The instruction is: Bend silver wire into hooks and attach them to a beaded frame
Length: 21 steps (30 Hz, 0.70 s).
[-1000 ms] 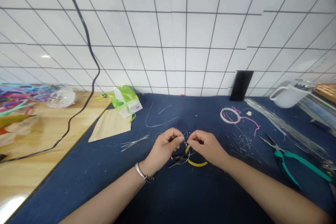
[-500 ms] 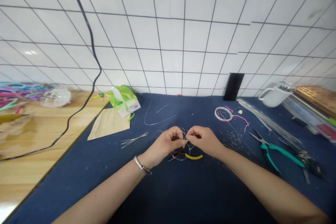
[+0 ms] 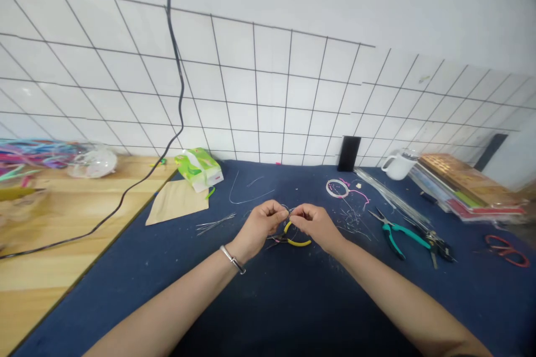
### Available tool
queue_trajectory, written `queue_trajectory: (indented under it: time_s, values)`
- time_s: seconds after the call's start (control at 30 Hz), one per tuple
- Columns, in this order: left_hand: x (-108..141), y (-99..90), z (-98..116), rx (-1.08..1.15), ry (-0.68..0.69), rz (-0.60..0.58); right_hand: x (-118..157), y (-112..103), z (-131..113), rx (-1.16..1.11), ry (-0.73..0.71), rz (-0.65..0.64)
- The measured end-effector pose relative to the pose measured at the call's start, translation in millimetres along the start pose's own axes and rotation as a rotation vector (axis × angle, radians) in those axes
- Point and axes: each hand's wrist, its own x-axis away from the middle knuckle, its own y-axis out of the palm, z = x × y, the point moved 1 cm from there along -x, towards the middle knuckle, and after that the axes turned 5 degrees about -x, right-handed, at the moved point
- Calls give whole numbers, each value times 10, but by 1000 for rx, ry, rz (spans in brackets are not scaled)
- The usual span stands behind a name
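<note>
My left hand [image 3: 262,228], with a silver bracelet at its wrist, pinches thin silvery wire [image 3: 284,207] between thumb and fingers. Close beside it, my right hand [image 3: 316,226] is also pinched at the wire, fingertips almost touching the left ones. The wire's exact shape between the fingers is too fine to make out. Beneath the hands, yellow-handled pliers [image 3: 300,244] lie on the dark blue mat, partly hidden, with loose wire around them.
Cut wires [image 3: 215,224] lie left, a bent wire [image 3: 251,201] behind. Rightward are a white ring [image 3: 328,188] with pink cord, teal-handled pliers [image 3: 412,234], a wire bundle [image 3: 381,189], a white mug [image 3: 401,164] and red-handled scissors [image 3: 508,251]. A green tissue pack [image 3: 199,169] stands back left.
The camera view has swung up and to the right, bringing the red-handled scissors into sight. Both hands remain pinched together over the yellow-handled pliers, with slight finger movement.
</note>
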Motion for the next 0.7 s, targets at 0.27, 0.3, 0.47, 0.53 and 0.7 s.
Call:
queue_trajectory:
  time_s: [0.27,0.3,0.47,0.53,0.7]
  values:
    - [5,17,47,108,-102,-97,6,-65,102,-9,5,47]
    - [-11,5,47,119,-108,-101,-18,-84,126,-14,10,47]
    - [-87,-51,0,128,-149,-123,-112,-129,281,-105,50,15]
    - [-103,-66,-31,109,-165,-122,-111,-116,349,-153,65,31]
    - [-101,-75,-108,66,-192,-99,-40,-40,469,-223,85,65]
